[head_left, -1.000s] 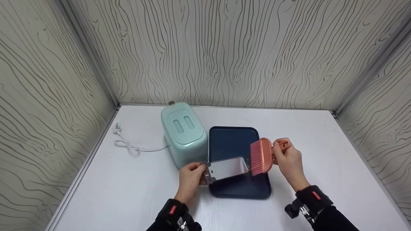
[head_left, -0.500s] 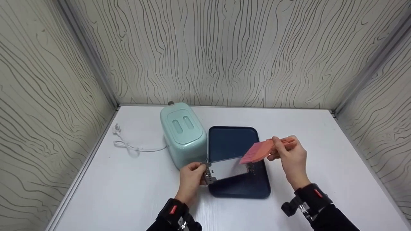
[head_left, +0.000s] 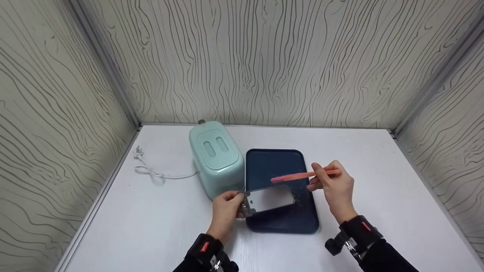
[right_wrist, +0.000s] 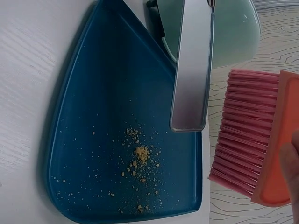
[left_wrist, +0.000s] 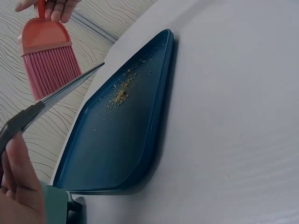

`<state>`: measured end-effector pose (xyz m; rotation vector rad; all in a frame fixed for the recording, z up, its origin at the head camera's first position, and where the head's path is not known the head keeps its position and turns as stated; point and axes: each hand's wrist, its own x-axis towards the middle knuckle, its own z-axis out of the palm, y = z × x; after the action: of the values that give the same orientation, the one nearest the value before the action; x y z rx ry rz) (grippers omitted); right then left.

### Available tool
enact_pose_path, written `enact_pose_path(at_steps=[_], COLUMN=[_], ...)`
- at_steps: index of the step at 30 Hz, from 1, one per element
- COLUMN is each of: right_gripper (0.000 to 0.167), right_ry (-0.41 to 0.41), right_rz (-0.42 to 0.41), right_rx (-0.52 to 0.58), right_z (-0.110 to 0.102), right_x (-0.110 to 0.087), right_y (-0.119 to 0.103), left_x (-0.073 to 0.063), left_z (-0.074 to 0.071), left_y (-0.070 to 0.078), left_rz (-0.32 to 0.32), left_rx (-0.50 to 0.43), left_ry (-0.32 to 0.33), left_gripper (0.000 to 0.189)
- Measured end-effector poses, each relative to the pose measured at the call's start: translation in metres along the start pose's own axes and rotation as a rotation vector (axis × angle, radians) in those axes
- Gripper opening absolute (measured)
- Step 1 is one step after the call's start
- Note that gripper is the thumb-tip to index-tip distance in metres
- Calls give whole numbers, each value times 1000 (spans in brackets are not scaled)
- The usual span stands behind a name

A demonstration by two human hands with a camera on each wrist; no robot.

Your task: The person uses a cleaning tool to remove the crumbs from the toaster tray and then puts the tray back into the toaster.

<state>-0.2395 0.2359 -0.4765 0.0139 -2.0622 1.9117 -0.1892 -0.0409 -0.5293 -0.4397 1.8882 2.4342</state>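
My left hand (head_left: 224,211) grips the dark end of a metal crumb tray (head_left: 271,198), held over the navy serving tray (head_left: 276,162). In the left wrist view the crumb tray appears nearly edge-on, above the serving tray. My right hand (head_left: 335,189) holds a small orange dustpan brush (head_left: 298,176) by its handle, its pink bristles (right_wrist: 245,130) pointing left. The brush is above the crumb tray, with a gap between bristles and metal in the right wrist view. Yellowish crumbs (right_wrist: 141,154) lie scattered on the serving tray, beyond the crumb tray's free end.
A mint-green toaster (head_left: 217,151) stands against the left side of the serving tray. Its white cord (head_left: 166,176) and plug (head_left: 138,152) lie on the white table (head_left: 166,226) to the left. Wood-patterned panels (head_left: 242,68) enclose the back and both sides.
My right hand swung the brush left over the crumb tray, from bristles-down to edge-on, and lifted it off. More crumbs show on the serving tray. My left hand stayed nearly still.
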Motion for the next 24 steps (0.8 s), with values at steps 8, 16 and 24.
enact_pose_path(at_steps=[8, 16, 24], right_gripper=[40, 39, 37], right_ry=[-28, -27, -24], right_rz=[37, 62, 58], right_rx=[-39, -108, -136], right_z=[1, -1, 0], right_x=[-4, -7, -10], right_y=[8, 13, 10], left_x=[-1, 1, 3], left_z=[2, 4, 3], left_y=[1, 0, -2], left_rz=[-14, -23, -18], left_rx=[1, 13, 12], left_ry=[11, 15, 25], left_gripper=[15, 16, 16])
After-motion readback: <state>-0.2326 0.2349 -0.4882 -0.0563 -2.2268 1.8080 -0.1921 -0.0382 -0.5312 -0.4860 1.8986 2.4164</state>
